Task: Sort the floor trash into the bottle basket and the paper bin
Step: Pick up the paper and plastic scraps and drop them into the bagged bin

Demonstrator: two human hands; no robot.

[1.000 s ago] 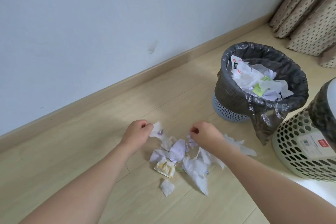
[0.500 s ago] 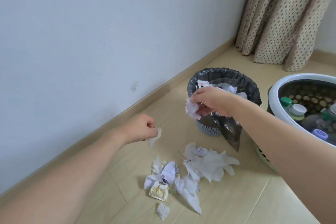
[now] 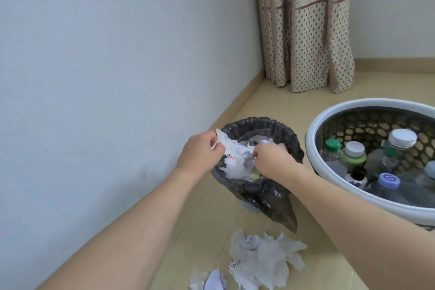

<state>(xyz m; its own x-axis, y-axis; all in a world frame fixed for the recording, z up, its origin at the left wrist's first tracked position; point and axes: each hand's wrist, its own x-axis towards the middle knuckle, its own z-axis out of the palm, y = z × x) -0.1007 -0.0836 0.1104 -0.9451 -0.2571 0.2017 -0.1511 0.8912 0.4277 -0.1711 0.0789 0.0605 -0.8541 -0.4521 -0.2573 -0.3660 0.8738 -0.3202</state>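
The paper bin (image 3: 290, 142), lined with a black bag, stands by the wall and holds crumpled white paper. My left hand (image 3: 199, 152) hovers over its left rim and pinches a white paper scrap (image 3: 222, 140). Over the bin's middle, my right hand (image 3: 270, 160) has its fingers curled; whether it holds paper I cannot tell. To the right stands the white bottle basket (image 3: 313, 155) with several capped plastic bottles (image 3: 354, 152) inside. More crumpled paper scraps (image 3: 261, 261) lie on the floor in front of the bin.
A grey wall (image 3: 106, 77) with a wooden skirting runs along the left. A dotted curtain (image 3: 306, 30) hangs in the far corner. Light wooden floor (image 3: 270, 101) stretches behind the bin and basket.
Both hands rose from the floor pile and moved to above the paper bin, carrying scraps. The view lifted, so the pile now sits at the bottom edge.
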